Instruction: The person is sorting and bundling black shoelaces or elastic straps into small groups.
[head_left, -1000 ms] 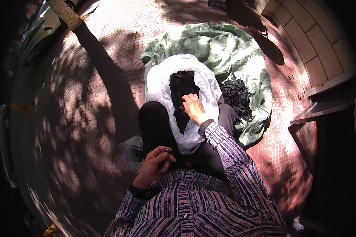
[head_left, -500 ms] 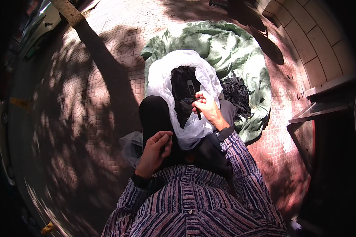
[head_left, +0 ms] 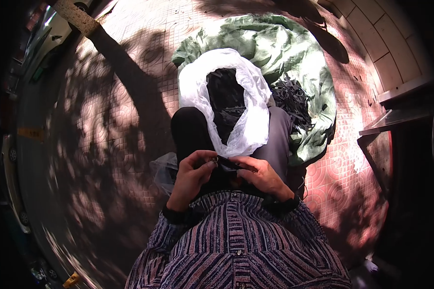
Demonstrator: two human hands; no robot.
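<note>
Close to my lap, both hands come together at a short dark strip. My right hand is closed, pinching the strip's right end. Thumb and forefinger of my left hand press together at its left end, on a small, shiny piece too tiny to name. Just beyond my hands, a white plastic bag stands open between my knees, its rim folded outward. Many black strips lie inside it.
A green woven sheet spreads under and behind the bag, with a heap of black strips on its right side. A clear plastic bag lies by my left knee. A tree trunk rises far left; a metal ledge juts out at right.
My right hand has drawn back from over the white bag to my lap, bringing the black strip to my left hand. The left hand has shifted slightly right, and the view has tilted a little.
</note>
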